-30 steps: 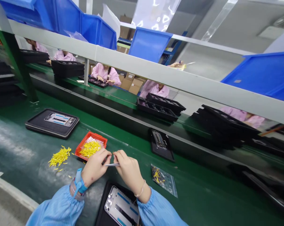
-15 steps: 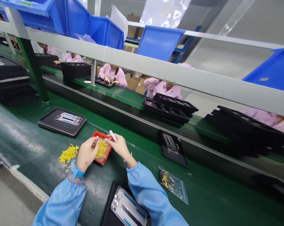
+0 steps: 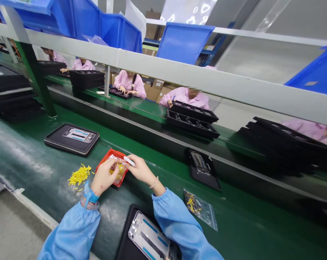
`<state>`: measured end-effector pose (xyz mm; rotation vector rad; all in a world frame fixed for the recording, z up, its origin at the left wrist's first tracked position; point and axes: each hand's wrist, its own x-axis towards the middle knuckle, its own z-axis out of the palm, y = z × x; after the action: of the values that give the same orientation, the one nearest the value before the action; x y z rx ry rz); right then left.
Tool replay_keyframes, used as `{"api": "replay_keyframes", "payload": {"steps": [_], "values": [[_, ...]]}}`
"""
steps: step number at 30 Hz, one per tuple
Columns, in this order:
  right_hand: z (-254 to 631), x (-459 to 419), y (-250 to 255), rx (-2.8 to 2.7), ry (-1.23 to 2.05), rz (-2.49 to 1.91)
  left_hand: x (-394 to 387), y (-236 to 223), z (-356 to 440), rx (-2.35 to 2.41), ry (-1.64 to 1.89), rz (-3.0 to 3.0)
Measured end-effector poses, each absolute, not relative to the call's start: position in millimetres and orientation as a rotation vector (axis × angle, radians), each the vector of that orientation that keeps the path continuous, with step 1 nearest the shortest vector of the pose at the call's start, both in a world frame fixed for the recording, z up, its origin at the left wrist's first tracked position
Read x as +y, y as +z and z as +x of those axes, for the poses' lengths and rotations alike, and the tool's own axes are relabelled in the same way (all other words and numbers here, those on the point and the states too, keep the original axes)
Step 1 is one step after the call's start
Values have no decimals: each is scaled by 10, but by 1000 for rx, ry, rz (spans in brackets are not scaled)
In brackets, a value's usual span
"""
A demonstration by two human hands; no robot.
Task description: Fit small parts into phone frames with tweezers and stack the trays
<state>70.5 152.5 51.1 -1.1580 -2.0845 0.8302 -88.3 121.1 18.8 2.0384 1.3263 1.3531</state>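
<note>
My left hand point(image 3: 106, 176) is over the near left side of a small red bin point(image 3: 105, 156), thumb and fingers pinched together. Anything between those fingertips is too small to make out. Gripped in my right hand point(image 3: 142, 169) is a short white stick point(image 3: 129, 161), held above the bin's right side. The fingertips of both hands nearly meet. Inside the bin lie small yellow strips point(image 3: 115, 169) on clear plastic, partly covered by my hands. A loose pile of yellow strips point(image 3: 80, 174) lies on the green bench to the left.
Close to me, a phone frame point(image 3: 148, 236) rests on a black tray, partly under my right sleeve. Another phone frame point(image 3: 79, 135) lies on a tray farther left. A zip bag point(image 3: 200, 209) with yellow pieces is at right. Beyond the conveyor point(image 3: 142, 131), people in pink work.
Both hands have shifted slightly, and the white stick has tilted flatter, toward my left fingertips. Across the line, a person's raised arm has come down beside the black trays.
</note>
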Motion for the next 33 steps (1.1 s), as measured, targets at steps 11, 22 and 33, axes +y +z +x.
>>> {"api": "replay_keyframes", "payload": {"steps": [11,22,33], "values": [[667,1506,447,-2029,804,-1203,1232,177,-926,1325,1325,2084],[715,1488,452,-1962,808,-1241,1284,75,-1027,1637,1367,2023],[705,1459,419,-1933,860,-1245,1248,147,-905,1513,1231,2183]]}}
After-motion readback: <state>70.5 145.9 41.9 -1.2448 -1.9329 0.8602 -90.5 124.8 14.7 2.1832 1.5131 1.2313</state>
